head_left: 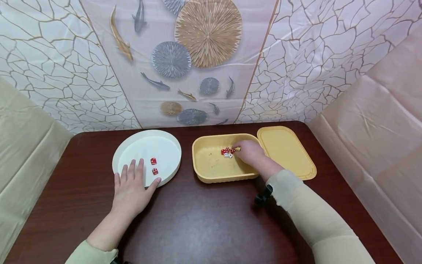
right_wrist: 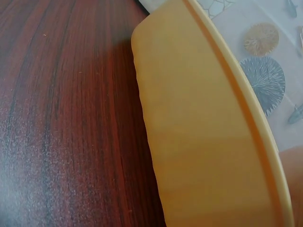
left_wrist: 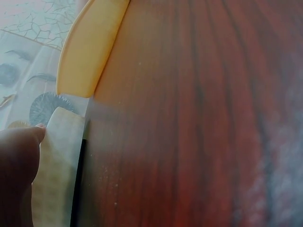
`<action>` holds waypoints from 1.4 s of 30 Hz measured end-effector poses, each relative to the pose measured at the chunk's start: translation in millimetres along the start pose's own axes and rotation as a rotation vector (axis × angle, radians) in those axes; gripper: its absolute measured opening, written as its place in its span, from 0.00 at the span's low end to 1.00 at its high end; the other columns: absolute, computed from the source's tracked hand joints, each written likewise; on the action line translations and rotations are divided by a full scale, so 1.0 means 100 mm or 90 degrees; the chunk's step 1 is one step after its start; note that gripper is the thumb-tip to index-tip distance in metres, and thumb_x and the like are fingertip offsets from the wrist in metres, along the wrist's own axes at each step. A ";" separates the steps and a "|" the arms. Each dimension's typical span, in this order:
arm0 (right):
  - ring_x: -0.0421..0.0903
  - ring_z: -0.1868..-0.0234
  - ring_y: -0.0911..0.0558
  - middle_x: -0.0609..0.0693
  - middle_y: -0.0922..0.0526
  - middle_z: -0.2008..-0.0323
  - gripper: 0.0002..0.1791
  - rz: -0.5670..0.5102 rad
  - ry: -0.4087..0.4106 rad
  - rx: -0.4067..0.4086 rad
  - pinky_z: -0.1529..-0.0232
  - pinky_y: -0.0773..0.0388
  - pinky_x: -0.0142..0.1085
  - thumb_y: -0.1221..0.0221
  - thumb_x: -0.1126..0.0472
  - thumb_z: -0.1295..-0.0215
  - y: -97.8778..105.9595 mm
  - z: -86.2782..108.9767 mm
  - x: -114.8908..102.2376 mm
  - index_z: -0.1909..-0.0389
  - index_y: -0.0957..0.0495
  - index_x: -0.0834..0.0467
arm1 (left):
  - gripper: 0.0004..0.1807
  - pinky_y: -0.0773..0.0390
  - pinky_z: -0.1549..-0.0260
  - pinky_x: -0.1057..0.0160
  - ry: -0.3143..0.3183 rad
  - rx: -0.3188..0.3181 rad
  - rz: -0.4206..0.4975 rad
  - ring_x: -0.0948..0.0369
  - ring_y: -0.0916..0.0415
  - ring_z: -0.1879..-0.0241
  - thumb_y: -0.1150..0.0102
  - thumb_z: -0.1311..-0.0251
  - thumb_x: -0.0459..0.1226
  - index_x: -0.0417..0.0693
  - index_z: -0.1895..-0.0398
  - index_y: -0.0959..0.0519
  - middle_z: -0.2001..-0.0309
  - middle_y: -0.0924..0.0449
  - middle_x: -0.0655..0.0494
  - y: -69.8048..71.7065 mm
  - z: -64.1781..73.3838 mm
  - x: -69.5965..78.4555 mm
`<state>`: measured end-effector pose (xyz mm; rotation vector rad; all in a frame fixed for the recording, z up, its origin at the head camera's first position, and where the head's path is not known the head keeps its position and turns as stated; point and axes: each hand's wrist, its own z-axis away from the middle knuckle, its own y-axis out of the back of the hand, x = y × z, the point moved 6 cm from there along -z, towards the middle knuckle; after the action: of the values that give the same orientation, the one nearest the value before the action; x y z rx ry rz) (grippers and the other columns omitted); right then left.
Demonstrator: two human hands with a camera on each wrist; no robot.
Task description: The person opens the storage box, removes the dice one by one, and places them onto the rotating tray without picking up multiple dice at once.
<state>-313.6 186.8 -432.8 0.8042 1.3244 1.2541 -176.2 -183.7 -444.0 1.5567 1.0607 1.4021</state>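
Observation:
My left hand (head_left: 130, 190) lies over the near left rim of a round white tray (head_left: 130, 141), its fingers spread and straight. Two red dice (head_left: 153, 161) with white dots sit in that tray, to the right of my fingers. Inside a yellow rectangular box (head_left: 204, 176), my right hand (head_left: 248, 151) reaches over the right end, fingers bent downward. Its thumb and fingertips pinch a red die (head_left: 233, 150) at the edge of a small cluster. Beside it lie other red dice (head_left: 227, 149) and two white dice (head_left: 226, 155). The left thumb shows at the tray wall (left_wrist: 61, 156) in the left wrist view.
A yellow lid (head_left: 287, 152) lies at the right of the box, close against its rim. Everything stands on a dark reddish-brown wooden table (head_left: 191, 220). Patterned cloth (head_left: 211, 88) rises behind the table, and beige cloth (head_left: 379, 121) hangs at the right side.

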 end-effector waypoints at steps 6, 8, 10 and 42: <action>0.53 0.40 0.22 0.50 0.18 0.43 0.18 0.002 0.002 0.001 0.41 0.28 0.48 0.40 0.56 0.33 0.00 0.00 0.00 0.44 0.17 0.52 | 0.51 0.66 0.32 0.31 0.004 -0.009 -0.001 0.32 0.60 0.27 0.56 0.33 0.65 0.40 0.22 0.54 0.25 0.54 0.31 0.01 0.00 0.00; 0.52 0.40 0.22 0.50 0.18 0.43 0.18 -0.005 0.004 0.003 0.40 0.28 0.48 0.40 0.56 0.33 0.00 0.01 -0.01 0.44 0.17 0.52 | 0.51 0.67 0.32 0.31 0.005 -0.012 -0.001 0.32 0.60 0.27 0.56 0.33 0.65 0.40 0.22 0.54 0.25 0.55 0.31 0.01 0.00 0.00; 0.52 0.40 0.22 0.50 0.18 0.43 0.18 -0.012 0.003 0.008 0.40 0.28 0.47 0.41 0.56 0.33 0.01 0.02 -0.02 0.44 0.17 0.52 | 0.51 0.67 0.33 0.31 0.005 -0.014 0.002 0.32 0.61 0.27 0.57 0.33 0.66 0.40 0.22 0.54 0.25 0.55 0.31 0.01 0.00 0.00; 0.48 0.69 0.18 0.55 0.13 0.66 0.19 -0.256 0.028 0.024 0.69 0.27 0.35 0.40 0.52 0.31 0.28 0.14 -0.43 0.42 0.18 0.49 | 0.52 0.67 0.33 0.31 0.001 -0.013 0.007 0.31 0.61 0.27 0.58 0.34 0.67 0.40 0.22 0.54 0.25 0.55 0.30 0.00 -0.01 0.00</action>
<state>-297.7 154.7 -393.3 0.5036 1.4629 0.9338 -177.0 -183.4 -443.9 1.5491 1.0370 1.4169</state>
